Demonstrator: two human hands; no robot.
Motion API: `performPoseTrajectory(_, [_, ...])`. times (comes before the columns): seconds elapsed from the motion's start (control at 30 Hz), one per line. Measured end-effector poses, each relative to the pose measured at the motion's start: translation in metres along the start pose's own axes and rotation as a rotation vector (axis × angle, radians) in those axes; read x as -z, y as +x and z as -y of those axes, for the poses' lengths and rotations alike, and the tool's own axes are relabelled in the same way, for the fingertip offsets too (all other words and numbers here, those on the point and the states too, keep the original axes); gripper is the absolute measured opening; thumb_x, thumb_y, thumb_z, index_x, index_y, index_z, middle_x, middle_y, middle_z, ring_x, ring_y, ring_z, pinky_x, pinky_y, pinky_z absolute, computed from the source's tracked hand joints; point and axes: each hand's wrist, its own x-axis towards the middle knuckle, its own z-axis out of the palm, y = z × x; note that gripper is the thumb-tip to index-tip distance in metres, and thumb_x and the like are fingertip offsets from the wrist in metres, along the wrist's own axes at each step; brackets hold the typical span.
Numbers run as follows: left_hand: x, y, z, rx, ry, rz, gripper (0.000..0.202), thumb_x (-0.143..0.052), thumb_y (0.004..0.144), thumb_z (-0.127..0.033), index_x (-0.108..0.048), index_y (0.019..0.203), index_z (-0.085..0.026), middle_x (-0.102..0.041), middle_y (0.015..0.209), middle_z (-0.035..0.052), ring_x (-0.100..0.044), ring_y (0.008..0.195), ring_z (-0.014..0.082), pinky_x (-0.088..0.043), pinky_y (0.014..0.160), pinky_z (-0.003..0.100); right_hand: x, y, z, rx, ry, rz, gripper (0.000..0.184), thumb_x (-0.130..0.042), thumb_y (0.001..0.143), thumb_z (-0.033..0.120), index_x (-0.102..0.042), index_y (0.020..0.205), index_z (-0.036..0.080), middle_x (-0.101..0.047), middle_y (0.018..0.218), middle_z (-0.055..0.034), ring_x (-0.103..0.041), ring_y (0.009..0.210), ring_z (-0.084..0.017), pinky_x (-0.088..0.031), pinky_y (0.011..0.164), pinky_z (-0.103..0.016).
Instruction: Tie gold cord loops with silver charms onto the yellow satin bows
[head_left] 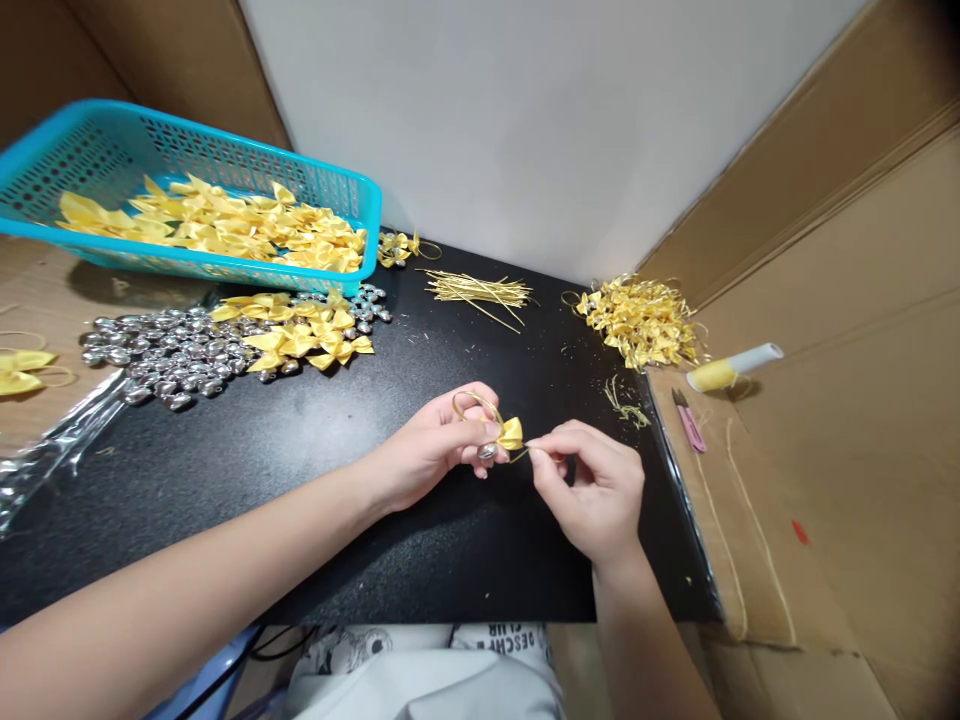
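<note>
Above the black tabletop, my left hand (439,440) pinches a yellow ribbon bow (511,433) between thumb and fingers. A loop of thin gold cord (458,396) rises over that thumb, and a shiny silver bead (487,452) hangs just below the bow. My right hand (592,485) is closed close to the bow's right side, thumb and forefinger pinching the cord's end. A short stretch of cord shows between the two hands. The knot, if there is one, is too small to make out.
At the back left, a blue basket (300,165) holds yellow bows. Loose silver beads (180,350) and bows lie before it. Cut gold cords (480,290) lie behind my hands. Finished-looking bows (637,320) are heaped back right, near pink snips (688,422) and a tube (735,367).
</note>
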Motion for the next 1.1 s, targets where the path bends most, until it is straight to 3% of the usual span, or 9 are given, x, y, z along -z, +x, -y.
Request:
performPoseTrajectory(0.6, [0.0009,-0.0003,0.0025,0.0,-0.006,0.013,0.027,-0.077,0.069,-0.02,-0.052,0.08,-0.017,-0.069,0.064,-0.0006,-0.062,0.053,0.0092,-0.049,0.049,0.016,-0.0008,0.0017,0.0016,0.012,0.005,0.007,0.015,-0.06,0.078,0.005,-0.065,0.073,0.019,-0.056,0.059,0.0026,-0.048,0.051,-0.009,-0.04,0.048,-0.023])
performPoseTrajectory(0.83, [-0.0024,-0.0001,0.0057,0.061,-0.045,0.005,0.032,-0.08,0.067,-0.02,-0.05,0.078,-0.017,-0.07,0.063,-0.0002,-0.061,0.051,0.0076,-0.048,0.047,0.013,-0.0045,0.0026,0.004,-0.002,0.005,0.008,0.015,-0.06,0.079,0.006,-0.064,0.072,0.018,-0.056,0.059,0.0023,-0.047,0.051,-0.009,-0.041,0.048,-0.023])
performPoseTrajectory(1.1, [0.0,0.0006,0.0028,0.017,-0.049,0.019,0.032,-0.08,0.069,-0.024,-0.051,0.081,-0.018,-0.068,0.062,-0.0018,-0.059,0.05,0.0073,-0.05,0.049,0.014,-0.001,0.0025,0.0017,-0.006,-0.017,-0.022,0.013,-0.061,0.08,0.009,-0.065,0.073,0.019,-0.058,0.06,0.002,-0.049,0.051,-0.01,-0.042,0.048,-0.023])
